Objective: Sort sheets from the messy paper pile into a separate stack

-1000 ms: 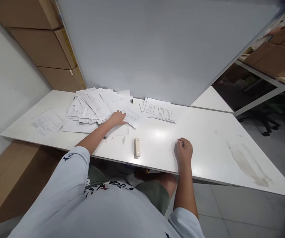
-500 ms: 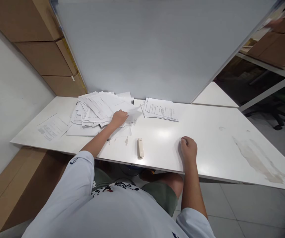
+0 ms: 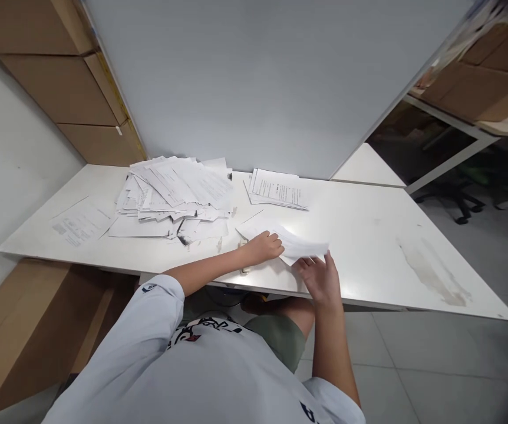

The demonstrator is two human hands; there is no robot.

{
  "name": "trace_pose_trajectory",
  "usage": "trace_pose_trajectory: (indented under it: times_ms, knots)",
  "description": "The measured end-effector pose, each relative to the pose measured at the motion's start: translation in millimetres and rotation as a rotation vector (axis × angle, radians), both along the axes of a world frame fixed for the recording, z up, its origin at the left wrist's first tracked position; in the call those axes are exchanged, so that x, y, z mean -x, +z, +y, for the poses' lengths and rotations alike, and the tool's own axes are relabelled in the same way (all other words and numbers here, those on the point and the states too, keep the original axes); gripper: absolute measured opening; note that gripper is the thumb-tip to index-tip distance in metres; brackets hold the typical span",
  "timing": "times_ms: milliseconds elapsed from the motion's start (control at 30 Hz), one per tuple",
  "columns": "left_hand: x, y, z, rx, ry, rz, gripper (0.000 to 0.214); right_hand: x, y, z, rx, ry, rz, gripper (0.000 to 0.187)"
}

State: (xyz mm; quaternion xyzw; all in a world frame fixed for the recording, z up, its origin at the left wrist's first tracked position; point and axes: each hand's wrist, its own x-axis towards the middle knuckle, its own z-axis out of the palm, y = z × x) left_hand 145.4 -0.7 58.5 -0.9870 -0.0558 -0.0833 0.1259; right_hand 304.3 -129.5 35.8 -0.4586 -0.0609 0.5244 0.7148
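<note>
My left hand (image 3: pixel 263 247) is closed on a sheet of paper (image 3: pixel 300 242), which it holds just above the white table. Close to the sheet's right end is my right hand (image 3: pixel 320 280), its fingers apart under the near edge and its thumb up by the corner. Whether it grips the paper I cannot tell. Under my left forearm lies a cream stapler (image 3: pixel 245 270), mostly hidden. Beyond my left arm spreads a messy pile of printed papers (image 3: pixel 172 191). A smaller, neater paper stack (image 3: pixel 277 189) sits at the table's back edge.
One printed sheet (image 3: pixel 81 222) lies apart on the left of the white table (image 3: pixel 360 235). A grey partition (image 3: pixel 254 82) rises behind. Cardboard boxes (image 3: pixel 55 88) are stacked at the left, with another large box (image 3: pixel 24 330) below the table edge. A stain (image 3: pixel 433 274) marks the right side.
My left hand has brought a sheet from the pile rightward and nearer to me. My right hand has moved slightly left and opened beside the sheet. The stapler is now mostly covered.
</note>
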Motion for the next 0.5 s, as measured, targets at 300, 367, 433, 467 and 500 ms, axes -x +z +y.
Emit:
trace_pose_trajectory:
  times_ms: [300, 367, 433, 467, 500]
  knots:
    - [-1.3, -9.1, -47.4, 0.011, -0.241, -0.116, 0.027, 15.9, -30.3, -85.7, 0.148, -0.125, -0.109, 0.042]
    - [0.7, -8.4, -56.6, 0.069, -0.235, -0.096, 0.023, 20.6, -43.8, -98.9, 0.191, -0.186, -0.113, 0.043]
    - [2.7, -9.9, -62.7, 0.154, -0.192, -0.063, 0.022, 19.7, -56.5, -111.5, 0.214, -0.238, -0.105, 0.042]
    - [3.5, -11.8, -64.6, 0.199, -0.155, -0.044, 0.031, 16.8, -62.2, -118.1, 0.226, -0.267, -0.106, 0.042]
    - [4.2, -14.5, -65.9, 0.241, -0.104, -0.023, 0.043, 12.6, -67.1, -124.7, 0.24, -0.3, -0.114, 0.042]
